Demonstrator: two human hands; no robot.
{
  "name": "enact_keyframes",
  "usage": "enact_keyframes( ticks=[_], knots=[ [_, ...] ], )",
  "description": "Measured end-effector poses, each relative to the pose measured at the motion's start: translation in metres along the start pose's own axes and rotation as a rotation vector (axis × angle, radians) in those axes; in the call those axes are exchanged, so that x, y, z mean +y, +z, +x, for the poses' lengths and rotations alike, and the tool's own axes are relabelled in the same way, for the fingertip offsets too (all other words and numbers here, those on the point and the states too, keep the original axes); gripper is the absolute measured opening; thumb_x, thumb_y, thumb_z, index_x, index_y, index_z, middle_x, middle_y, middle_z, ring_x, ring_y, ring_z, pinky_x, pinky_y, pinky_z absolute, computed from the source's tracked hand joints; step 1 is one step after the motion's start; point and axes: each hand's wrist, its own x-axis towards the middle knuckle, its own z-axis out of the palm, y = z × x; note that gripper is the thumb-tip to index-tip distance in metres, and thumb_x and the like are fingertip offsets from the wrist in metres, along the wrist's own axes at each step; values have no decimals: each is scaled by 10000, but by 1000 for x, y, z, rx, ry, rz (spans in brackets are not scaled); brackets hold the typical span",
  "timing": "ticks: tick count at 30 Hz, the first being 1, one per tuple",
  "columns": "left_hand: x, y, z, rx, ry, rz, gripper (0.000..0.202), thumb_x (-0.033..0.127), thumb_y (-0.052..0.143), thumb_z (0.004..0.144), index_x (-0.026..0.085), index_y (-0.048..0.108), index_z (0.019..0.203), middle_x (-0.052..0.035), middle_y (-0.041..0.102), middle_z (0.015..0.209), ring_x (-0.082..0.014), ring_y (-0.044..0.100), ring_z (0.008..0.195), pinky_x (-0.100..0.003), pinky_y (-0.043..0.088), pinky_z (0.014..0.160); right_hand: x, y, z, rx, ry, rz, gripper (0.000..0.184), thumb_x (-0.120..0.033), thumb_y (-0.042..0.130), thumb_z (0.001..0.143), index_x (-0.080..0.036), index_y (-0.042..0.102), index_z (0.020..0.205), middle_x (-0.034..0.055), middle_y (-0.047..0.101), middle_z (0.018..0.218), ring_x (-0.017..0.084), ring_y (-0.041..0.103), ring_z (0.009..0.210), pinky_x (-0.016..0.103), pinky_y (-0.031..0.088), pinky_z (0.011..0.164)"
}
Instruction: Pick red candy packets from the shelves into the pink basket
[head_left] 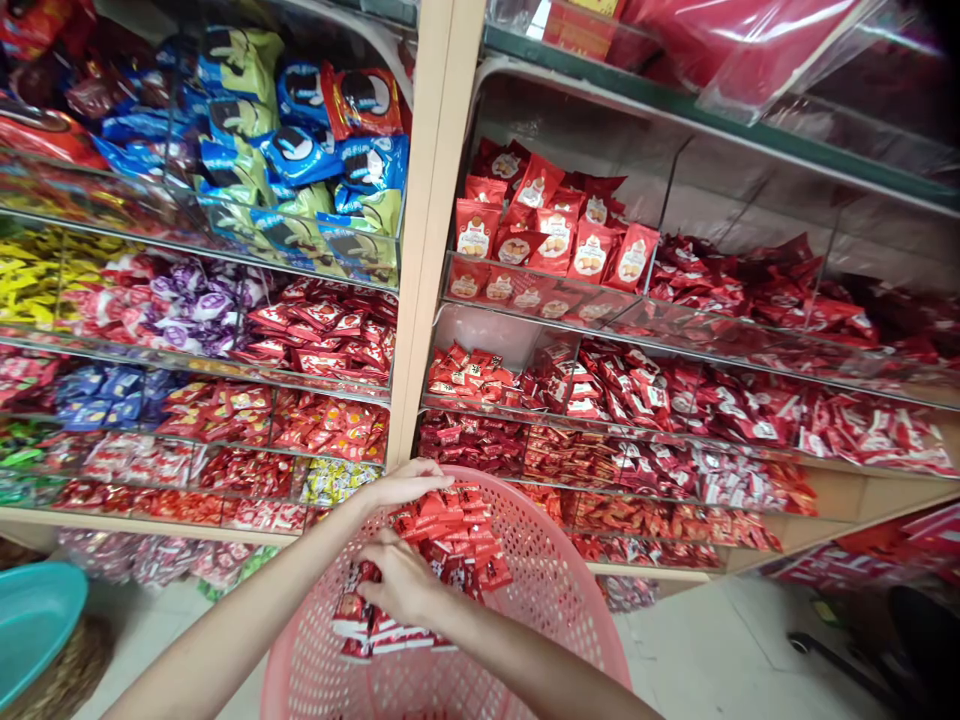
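A pink perforated plastic basket stands before the shelves with red wrapped candy packets heaped inside it. My left hand lies over the far left rim, its fingers stretched flat toward the packets. Lower down, inside the basket, my right hand is curled over darker red packets with white edges. Its thumb and index finger close around part of the pile; the other fingertips are hidden.
Shelves with clear bins hold blue and green packets, red cookie packets, purple candies and many red sweets. A wooden post divides them. A turquoise basin is at lower left; a dark wheeled base is at right.
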Motion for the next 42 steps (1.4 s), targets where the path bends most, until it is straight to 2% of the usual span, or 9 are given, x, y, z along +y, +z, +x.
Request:
enact_keyframes(
  ticks=[4, 7, 9, 14, 18, 21, 24, 34, 42],
  knots=[
    [-2, 1, 1, 11, 3, -24, 434, 579, 530, 728, 152, 597, 774, 16, 561, 731, -126, 484, 701, -215, 370, 634, 4, -41, -6, 104, -39, -22, 208, -230, 545, 794, -197, 638, 977, 40, 626, 1041, 153, 586, 925, 242, 414, 805],
    [0, 1, 1, -3, 19, -60, 415, 559, 532, 734, 148, 586, 745, 20, 549, 724, -123, 486, 697, -218, 372, 642, 14, -69, -15, 119, 89, -122, 135, -217, 518, 808, -189, 648, 832, 11, 670, 819, 138, 609, 773, 227, 422, 703],
    [1, 1, 0, -3, 16, -50, 413, 559, 524, 739, 150, 583, 740, 25, 540, 713, -117, 473, 677, -217, 364, 629, 18, -75, -22, 94, 179, -248, 124, -251, 541, 796, -185, 646, 797, 22, 671, 781, 160, 614, 755, 246, 426, 677],
    [3, -1, -1, -14, 8, -18, 429, 578, 518, 736, 154, 579, 736, 30, 522, 699, -114, 458, 662, -211, 350, 614, 10, -48, -30, -56, 195, -496, 326, -387, 624, 746, -156, 627, 977, 121, 661, 946, 251, 617, 887, 345, 460, 739],
    [2, -2, 0, -20, -14, -8, 436, 585, 520, 733, 153, 580, 744, 27, 524, 705, -115, 460, 665, -211, 348, 612, -2, -27, -29, -99, 159, -583, 358, -336, 616, 764, -140, 593, 1063, 137, 651, 974, 250, 621, 907, 349, 477, 757],
    [3, -2, -1, -24, -14, -14, 431, 578, 526, 733, 151, 580, 749, 26, 525, 713, -116, 462, 672, -213, 350, 619, -2, -25, -29, -96, 144, -616, 259, -199, 520, 806, -135, 596, 1045, 136, 649, 976, 239, 630, 883, 339, 484, 732],
    [3, -1, -1, -27, -13, -34, 431, 578, 530, 729, 150, 576, 744, 29, 523, 707, -115, 462, 667, -215, 353, 622, 2, -29, -29, -94, 130, -633, 292, -80, 420, 801, -135, 597, 1026, 125, 653, 960, 225, 627, 889, 332, 481, 730],
    [-3, 0, 2, -2, -5, -18, 442, 586, 526, 724, 149, 587, 748, 22, 529, 703, -120, 470, 665, -222, 358, 615, 18, -55, -33, -80, -14, -656, 256, -76, 433, 797, -168, 624, 941, 91, 665, 896, 219, 630, 820, 325, 482, 689],
    [-3, 0, 1, 0, -13, -18, 445, 585, 528, 728, 148, 594, 777, 17, 547, 734, -125, 485, 697, -217, 371, 639, 0, -12, -47, -115, -172, -830, 171, -73, 492, 813, -117, 637, 891, 124, 657, 871, 213, 613, 813, 292, 484, 581]
  ],
)
